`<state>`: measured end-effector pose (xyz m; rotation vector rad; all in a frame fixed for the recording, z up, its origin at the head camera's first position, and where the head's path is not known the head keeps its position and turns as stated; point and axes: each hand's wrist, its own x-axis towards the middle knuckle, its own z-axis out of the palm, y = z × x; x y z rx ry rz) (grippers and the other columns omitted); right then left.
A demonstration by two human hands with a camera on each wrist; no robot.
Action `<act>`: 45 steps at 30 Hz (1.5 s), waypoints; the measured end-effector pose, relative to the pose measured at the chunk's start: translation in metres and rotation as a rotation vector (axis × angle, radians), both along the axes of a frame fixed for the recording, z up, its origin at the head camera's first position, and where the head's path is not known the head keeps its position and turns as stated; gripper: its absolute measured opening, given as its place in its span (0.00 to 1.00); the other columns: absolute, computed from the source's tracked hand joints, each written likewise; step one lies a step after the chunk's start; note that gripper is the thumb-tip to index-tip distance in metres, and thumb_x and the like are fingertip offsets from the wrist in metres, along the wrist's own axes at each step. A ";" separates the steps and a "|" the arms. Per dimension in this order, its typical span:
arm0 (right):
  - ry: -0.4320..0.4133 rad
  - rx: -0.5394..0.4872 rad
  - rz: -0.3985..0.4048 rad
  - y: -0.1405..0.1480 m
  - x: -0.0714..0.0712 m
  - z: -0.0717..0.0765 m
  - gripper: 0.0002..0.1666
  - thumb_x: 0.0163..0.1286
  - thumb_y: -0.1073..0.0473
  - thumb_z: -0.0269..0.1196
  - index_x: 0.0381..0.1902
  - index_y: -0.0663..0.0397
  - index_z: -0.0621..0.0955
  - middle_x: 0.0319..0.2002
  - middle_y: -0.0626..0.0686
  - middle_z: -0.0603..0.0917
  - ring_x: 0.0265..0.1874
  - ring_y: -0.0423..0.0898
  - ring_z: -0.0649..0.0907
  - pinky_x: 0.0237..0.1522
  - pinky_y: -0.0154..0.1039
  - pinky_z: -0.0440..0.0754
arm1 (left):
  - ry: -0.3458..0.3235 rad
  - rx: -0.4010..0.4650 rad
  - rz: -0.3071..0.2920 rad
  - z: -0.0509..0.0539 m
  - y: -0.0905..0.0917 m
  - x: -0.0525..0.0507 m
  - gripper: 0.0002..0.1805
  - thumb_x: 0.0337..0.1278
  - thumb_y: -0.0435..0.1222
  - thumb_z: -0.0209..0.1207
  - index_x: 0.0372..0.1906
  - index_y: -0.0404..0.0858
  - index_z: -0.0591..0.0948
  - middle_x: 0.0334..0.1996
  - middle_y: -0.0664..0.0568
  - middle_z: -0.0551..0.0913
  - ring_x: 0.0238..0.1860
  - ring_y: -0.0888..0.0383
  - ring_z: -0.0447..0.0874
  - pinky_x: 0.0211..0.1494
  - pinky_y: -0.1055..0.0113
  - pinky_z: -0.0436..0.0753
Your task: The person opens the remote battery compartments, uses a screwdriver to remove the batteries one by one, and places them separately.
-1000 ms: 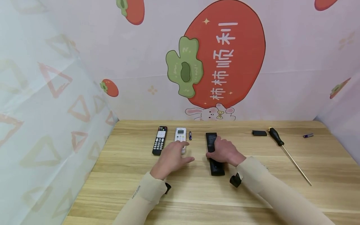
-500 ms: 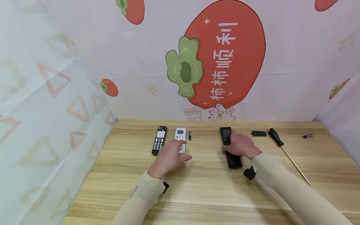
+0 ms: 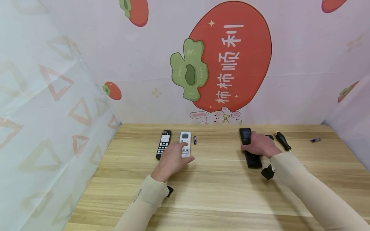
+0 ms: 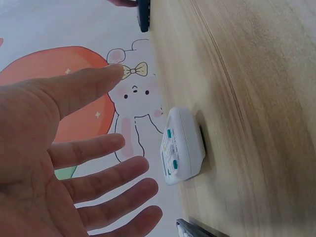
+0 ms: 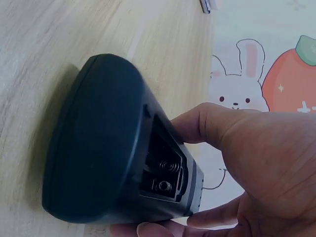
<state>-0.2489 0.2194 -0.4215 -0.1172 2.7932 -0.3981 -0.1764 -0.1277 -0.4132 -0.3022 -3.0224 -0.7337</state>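
My right hand (image 3: 261,145) grips a large black remote (image 3: 254,161) across its middle, thumb on one side and fingers on the other. In the right wrist view the remote (image 5: 94,143) lies with its battery compartment uncovered; metal springs show inside. My left hand (image 3: 171,160) hovers by a white remote (image 3: 185,144), fingers spread and loosely bent, holding nothing. The left wrist view shows a gap between the hand (image 4: 94,173) and the white remote (image 4: 183,145). A black remote with white buttons (image 3: 163,144) lies left of the white one, partly behind the left hand.
A small blue battery (image 3: 195,140) lies right of the white remote. Beyond the right hand are a black cover (image 3: 270,137), partly hidden, a screwdriver (image 3: 282,141) with its shaft partly behind the sleeve, and another battery (image 3: 316,140). A printed wall cloth stands behind the wooden table (image 3: 214,192).
My right hand has moved the large black remote to the right and slightly toward the back, beside the black cover. The left hand has shifted only slightly, staying near the white remote.
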 end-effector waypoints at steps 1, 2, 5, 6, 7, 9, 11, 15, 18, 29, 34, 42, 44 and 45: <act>-0.002 0.002 -0.003 0.000 0.000 -0.001 0.48 0.63 0.40 0.67 0.58 0.80 0.67 0.39 0.67 0.81 0.34 0.57 0.80 0.35 0.51 0.80 | -0.002 -0.001 0.003 0.000 0.000 0.000 0.33 0.53 0.50 0.74 0.62 0.39 0.82 0.56 0.43 0.83 0.53 0.47 0.81 0.52 0.50 0.81; -0.004 0.003 -0.003 0.001 0.000 -0.001 0.48 0.63 0.39 0.67 0.58 0.80 0.67 0.39 0.67 0.81 0.34 0.57 0.80 0.35 0.51 0.80 | -0.004 -0.002 0.009 -0.001 0.000 0.000 0.33 0.54 0.50 0.74 0.62 0.39 0.82 0.56 0.43 0.83 0.54 0.46 0.81 0.53 0.49 0.81; -0.015 0.009 -0.003 0.001 0.002 0.000 0.47 0.63 0.39 0.67 0.57 0.79 0.68 0.38 0.66 0.80 0.34 0.57 0.80 0.35 0.51 0.80 | -0.004 -0.006 0.027 -0.002 0.000 -0.002 0.33 0.54 0.50 0.73 0.62 0.39 0.81 0.57 0.43 0.83 0.55 0.45 0.81 0.53 0.49 0.81; -0.017 0.011 0.000 0.001 0.003 0.001 0.47 0.63 0.40 0.67 0.57 0.79 0.68 0.38 0.66 0.80 0.34 0.58 0.80 0.35 0.52 0.80 | -0.002 -0.009 0.031 -0.003 0.000 -0.003 0.33 0.54 0.50 0.74 0.62 0.38 0.81 0.56 0.43 0.83 0.55 0.45 0.81 0.52 0.49 0.82; -0.016 0.015 0.003 0.002 0.004 0.002 0.47 0.63 0.39 0.67 0.56 0.78 0.68 0.38 0.66 0.80 0.34 0.58 0.80 0.36 0.52 0.80 | -0.001 -0.010 0.039 -0.003 -0.001 -0.004 0.33 0.54 0.50 0.74 0.62 0.38 0.82 0.56 0.43 0.83 0.55 0.45 0.81 0.52 0.49 0.82; -0.009 0.023 0.009 0.002 0.006 0.005 0.47 0.63 0.38 0.68 0.56 0.78 0.68 0.38 0.67 0.80 0.35 0.59 0.81 0.37 0.54 0.80 | 0.002 -0.009 0.052 -0.004 0.000 -0.007 0.33 0.53 0.50 0.74 0.62 0.38 0.82 0.56 0.43 0.83 0.54 0.45 0.82 0.51 0.49 0.82; 0.007 0.029 0.005 0.002 0.009 0.008 0.49 0.62 0.37 0.68 0.56 0.78 0.68 0.39 0.68 0.80 0.36 0.60 0.81 0.37 0.55 0.80 | 0.004 -0.011 0.068 -0.005 0.001 -0.010 0.33 0.54 0.50 0.74 0.62 0.37 0.82 0.55 0.43 0.83 0.54 0.45 0.82 0.51 0.50 0.82; 0.067 0.049 -0.001 0.002 0.016 0.014 0.52 0.62 0.33 0.67 0.58 0.79 0.68 0.43 0.72 0.79 0.39 0.64 0.81 0.38 0.58 0.80 | -0.001 -0.024 0.105 -0.006 0.005 -0.017 0.34 0.53 0.49 0.74 0.62 0.35 0.80 0.52 0.42 0.83 0.49 0.47 0.82 0.46 0.52 0.82; 0.123 0.059 0.013 0.001 0.023 0.016 0.52 0.64 0.35 0.67 0.60 0.80 0.68 0.48 0.76 0.78 0.43 0.68 0.81 0.40 0.61 0.81 | -0.019 -0.044 0.126 -0.006 0.009 -0.022 0.37 0.52 0.49 0.75 0.63 0.33 0.79 0.47 0.42 0.82 0.42 0.49 0.80 0.37 0.54 0.81; 0.164 0.067 0.055 -0.011 0.045 0.022 0.48 0.65 0.40 0.68 0.64 0.77 0.69 0.55 0.76 0.77 0.46 0.69 0.82 0.38 0.61 0.83 | -0.099 -0.079 0.207 -0.015 0.015 -0.041 0.43 0.53 0.51 0.74 0.64 0.26 0.73 0.46 0.38 0.78 0.43 0.46 0.76 0.39 0.53 0.81; 0.180 0.057 0.070 -0.014 0.051 0.024 0.46 0.65 0.41 0.69 0.63 0.76 0.71 0.52 0.74 0.79 0.41 0.65 0.83 0.34 0.58 0.83 | -0.113 -0.116 0.229 -0.020 0.018 -0.045 0.41 0.53 0.53 0.73 0.59 0.24 0.75 0.43 0.37 0.77 0.41 0.45 0.77 0.38 0.53 0.81; 0.205 0.031 0.095 -0.016 0.057 0.025 0.44 0.64 0.43 0.70 0.62 0.75 0.72 0.51 0.73 0.80 0.38 0.62 0.84 0.35 0.56 0.83 | -0.134 -0.127 0.250 -0.024 0.020 -0.052 0.28 0.51 0.49 0.74 0.45 0.29 0.80 0.34 0.43 0.75 0.29 0.50 0.76 0.25 0.60 0.77; 0.208 0.028 0.098 -0.015 0.057 0.026 0.44 0.64 0.43 0.70 0.61 0.75 0.72 0.49 0.72 0.81 0.38 0.61 0.84 0.34 0.55 0.83 | -0.136 -0.143 0.249 -0.024 0.020 -0.053 0.25 0.50 0.48 0.74 0.41 0.31 0.81 0.32 0.45 0.74 0.27 0.51 0.76 0.25 0.60 0.76; 0.209 0.028 0.098 -0.015 0.057 0.026 0.44 0.64 0.43 0.70 0.61 0.75 0.72 0.48 0.72 0.81 0.37 0.61 0.84 0.35 0.55 0.83 | -0.135 -0.150 0.243 -0.023 0.020 -0.053 0.24 0.50 0.47 0.74 0.40 0.32 0.81 0.32 0.45 0.74 0.27 0.51 0.76 0.24 0.60 0.76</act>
